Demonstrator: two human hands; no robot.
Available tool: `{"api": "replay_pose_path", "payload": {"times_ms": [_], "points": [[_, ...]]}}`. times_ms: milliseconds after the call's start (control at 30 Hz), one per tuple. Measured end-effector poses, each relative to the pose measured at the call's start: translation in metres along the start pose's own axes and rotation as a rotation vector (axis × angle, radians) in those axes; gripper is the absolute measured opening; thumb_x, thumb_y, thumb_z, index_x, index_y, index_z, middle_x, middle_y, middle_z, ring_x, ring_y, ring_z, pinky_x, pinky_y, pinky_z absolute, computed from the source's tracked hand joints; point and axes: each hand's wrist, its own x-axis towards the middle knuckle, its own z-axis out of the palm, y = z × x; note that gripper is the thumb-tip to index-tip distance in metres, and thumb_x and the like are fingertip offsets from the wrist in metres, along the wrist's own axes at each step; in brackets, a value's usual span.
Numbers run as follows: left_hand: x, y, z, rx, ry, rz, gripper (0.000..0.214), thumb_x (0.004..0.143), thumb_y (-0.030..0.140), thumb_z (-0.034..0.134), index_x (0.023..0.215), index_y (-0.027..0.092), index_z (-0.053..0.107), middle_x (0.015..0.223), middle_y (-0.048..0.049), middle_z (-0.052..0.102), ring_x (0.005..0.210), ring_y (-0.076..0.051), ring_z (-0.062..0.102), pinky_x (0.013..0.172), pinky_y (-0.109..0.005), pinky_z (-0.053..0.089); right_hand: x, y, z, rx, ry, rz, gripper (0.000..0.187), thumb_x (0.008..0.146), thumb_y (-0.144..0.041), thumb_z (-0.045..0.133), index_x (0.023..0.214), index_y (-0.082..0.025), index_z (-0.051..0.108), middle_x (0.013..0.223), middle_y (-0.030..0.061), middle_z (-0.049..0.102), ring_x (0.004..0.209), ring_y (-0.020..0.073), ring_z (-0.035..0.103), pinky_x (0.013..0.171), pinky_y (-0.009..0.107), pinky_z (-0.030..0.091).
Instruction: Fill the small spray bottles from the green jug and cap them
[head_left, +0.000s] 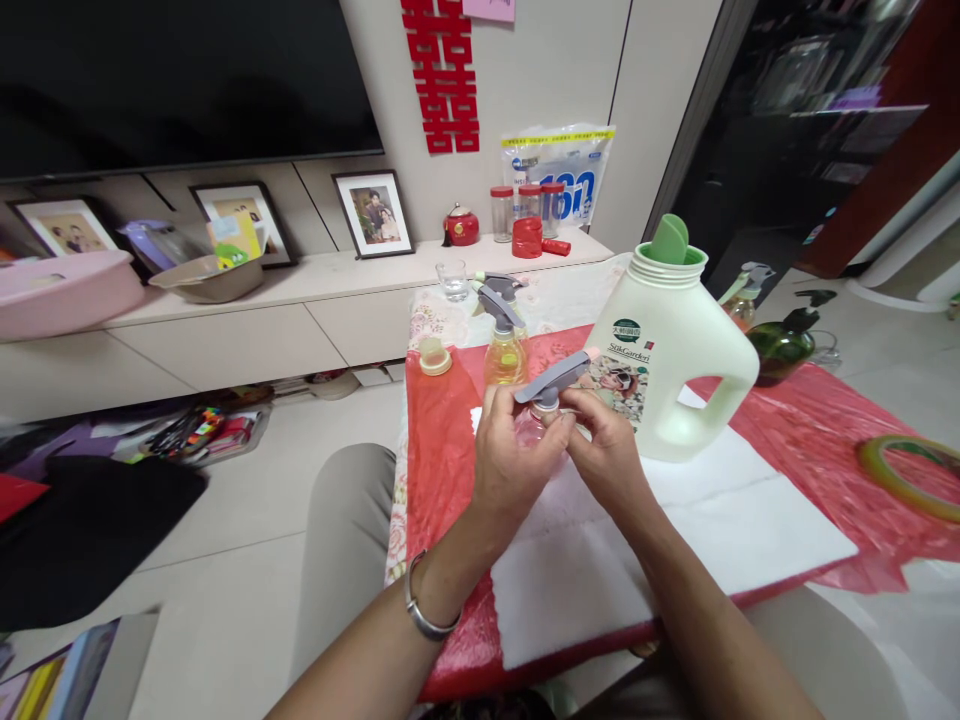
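Observation:
Both my hands are on a small clear pinkish spray bottle (pixel 529 428) topped by a grey trigger head (pixel 556 380). My left hand (pixel 510 455) is wrapped round the bottle's body and hides much of it. At the neck, the fingers of my right hand (pixel 604 435) pinch the collar just below the head. Behind my left hand stands a spray bottle of yellow liquid (pixel 505 358), also with a grey trigger head. To the right is a large pale green jug (pixel 675 390), uncapped, with a green spout piece in its mouth.
White paper (pixel 577 590) and red plastic sheeting (pixel 442 440) cover the table. A pale cap (pixel 433 357) lies at the left, with a clear glass (pixel 452 280) behind it. At the right are a dark green pump bottle (pixel 784 350) and a tape roll (pixel 874 465).

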Motion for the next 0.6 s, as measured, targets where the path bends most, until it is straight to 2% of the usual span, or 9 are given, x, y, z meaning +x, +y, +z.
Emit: {"api": "replay_pose_path", "payload": {"times_ms": [100, 333, 600], "points": [[0.0, 0.001, 0.002, -0.019, 0.023, -0.02, 0.026, 0.078, 0.024, 0.077, 0.099, 0.024, 0.061, 0.099, -0.0032, 0.063, 0.095, -0.02, 0.064, 0.086, -0.035, 0.05, 0.0, 0.0, 0.0, 0.002, -0.006, -0.005, 0.024, 0.09, -0.035, 0.056, 0.1, -0.017, 0.068, 0.115, 0.0058, 0.062, 0.105, 0.0177, 0.059, 0.097, 0.031, 0.047], [0.001, -0.001, -0.002, 0.01, 0.01, -0.014, 0.012, 0.086, 0.024, 0.067, 0.096, 0.023, 0.062, 0.095, -0.0031, 0.063, 0.091, -0.02, 0.063, 0.081, -0.033, 0.049, -0.001, 0.003, 0.001, 0.013, 0.023, 0.024, 0.023, 0.089, -0.038, 0.062, 0.096, -0.017, 0.069, 0.104, 0.0044, 0.064, 0.098, 0.0172, 0.058, 0.093, 0.031, 0.047], [0.005, -0.001, 0.001, -0.096, -0.009, -0.092, 0.022, 0.076, 0.02, 0.075, 0.094, 0.021, 0.062, 0.09, -0.0024, 0.067, 0.085, -0.018, 0.066, 0.076, -0.03, 0.052, -0.004, 0.01, 0.011, 0.092, 0.074, 0.069, 0.028, 0.085, -0.039, 0.064, 0.098, -0.015, 0.065, 0.107, 0.0078, 0.063, 0.1, 0.0186, 0.06, 0.093, 0.033, 0.053]]}}
